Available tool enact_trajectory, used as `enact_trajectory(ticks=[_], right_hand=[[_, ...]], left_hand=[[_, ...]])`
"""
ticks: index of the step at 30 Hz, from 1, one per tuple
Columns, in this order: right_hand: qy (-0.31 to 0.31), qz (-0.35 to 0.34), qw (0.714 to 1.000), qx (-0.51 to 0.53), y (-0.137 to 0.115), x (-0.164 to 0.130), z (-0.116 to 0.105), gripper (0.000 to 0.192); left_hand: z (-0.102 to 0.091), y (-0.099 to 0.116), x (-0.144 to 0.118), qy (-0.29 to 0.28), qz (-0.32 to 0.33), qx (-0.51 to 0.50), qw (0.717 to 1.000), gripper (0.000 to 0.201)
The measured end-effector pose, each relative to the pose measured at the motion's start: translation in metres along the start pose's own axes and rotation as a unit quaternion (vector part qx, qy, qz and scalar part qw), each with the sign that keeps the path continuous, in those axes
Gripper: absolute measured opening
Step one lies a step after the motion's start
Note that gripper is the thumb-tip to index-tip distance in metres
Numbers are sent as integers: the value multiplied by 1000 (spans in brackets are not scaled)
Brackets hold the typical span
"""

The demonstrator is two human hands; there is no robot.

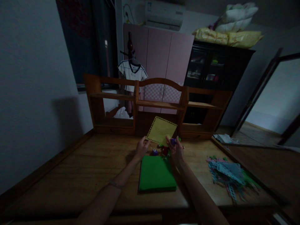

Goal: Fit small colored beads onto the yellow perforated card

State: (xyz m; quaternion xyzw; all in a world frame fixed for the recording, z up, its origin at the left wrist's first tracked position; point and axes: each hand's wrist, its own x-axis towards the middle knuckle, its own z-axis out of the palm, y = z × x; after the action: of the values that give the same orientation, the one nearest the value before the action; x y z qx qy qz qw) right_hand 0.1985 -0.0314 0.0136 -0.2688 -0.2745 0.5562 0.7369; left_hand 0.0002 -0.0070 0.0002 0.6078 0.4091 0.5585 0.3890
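Note:
My left hand [142, 148] pinches the lower left corner of a yellow sheet [162, 129] with punched holes along some edges. The sheet is held up at a tilt above the table. At its lower right edge, my right hand [177, 153] has its fingers around a small purple item [173, 141], whose exact kind I cannot make out; the thumb overlaps the sheet. Between the hands lie a small purple round thing [155, 152] and several red and green pieces [165, 151]. Nearer to me lies a stack of green sheets [157, 173].
A wooden table [105, 168] carries a low wooden shelf unit [161, 105] along its back. On the right side lies a pile of blue, pink and green perforated strips and sheets [228, 172]. A white wall [42, 103] borders the table's left. The room is dim.

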Motion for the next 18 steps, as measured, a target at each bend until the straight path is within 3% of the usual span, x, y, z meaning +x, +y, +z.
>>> enact_trajectory(ticks=[7,18], right_hand=[[-38,-8,999,22,4,4,-9,26],[-33,-8,999,17,4,3,-7,27]], left_hand=[[0,-4,1,1,8,-2,1000,31],[1,0,0,-2,3,-4,1000,31]])
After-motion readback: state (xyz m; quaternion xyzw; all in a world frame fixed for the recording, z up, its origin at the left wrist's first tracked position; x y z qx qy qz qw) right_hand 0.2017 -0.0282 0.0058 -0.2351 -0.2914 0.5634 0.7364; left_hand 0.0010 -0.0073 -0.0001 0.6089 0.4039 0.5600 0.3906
